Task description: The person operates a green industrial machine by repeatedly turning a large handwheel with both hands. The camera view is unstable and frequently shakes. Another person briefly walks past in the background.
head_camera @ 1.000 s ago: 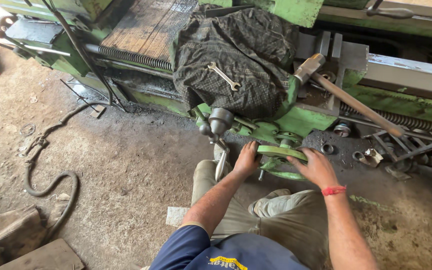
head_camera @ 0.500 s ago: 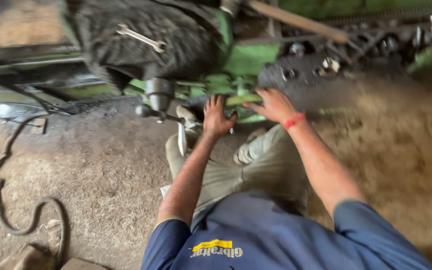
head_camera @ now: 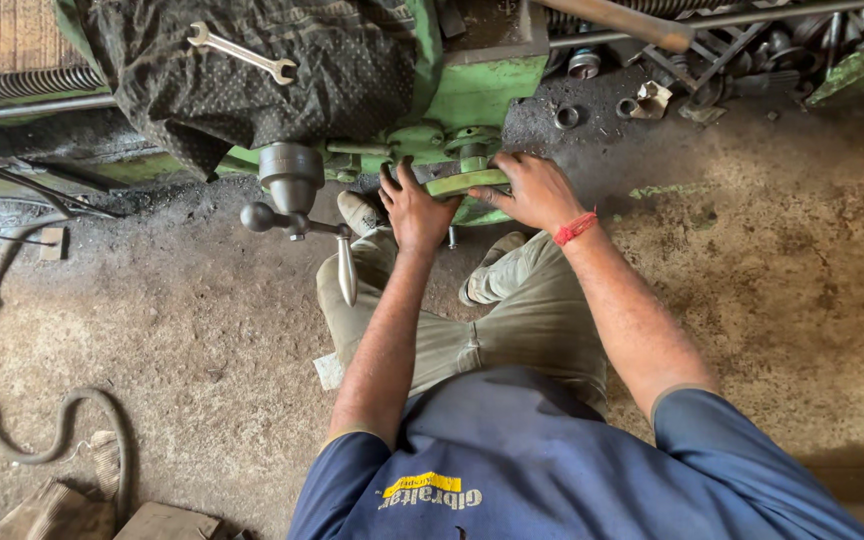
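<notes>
Person is squatting on the dirt floor, both arms reaching forward and down to the base of a green machine [head_camera: 472, 95].

Left hand [head_camera: 414, 208] is pressing flat, fingers spread, against one end of a green lever plate [head_camera: 467, 182]; whether those fingers are curling under it cannot be told. Right hand [head_camera: 535, 190], with a red wrist band [head_camera: 574, 228] behind it, is wrapping its fingers over the plate's other end. The plate is sitting between the two hands, close against the machine's lower casting.

Judgement: cast metal, stiff and heavy for its size, painted and probably oily, so likely slippery; the two ends look the best places to hold.

Just left of the left hand, a steel handle with ball knob [head_camera: 297, 215] is jutting out. Beyond the hands, a dark cloth [head_camera: 252, 100] is draping the machine, an open-ended spanner [head_camera: 242, 52] lying on it. Farther right, loose metal parts [head_camera: 642, 100] are lying about.
</notes>
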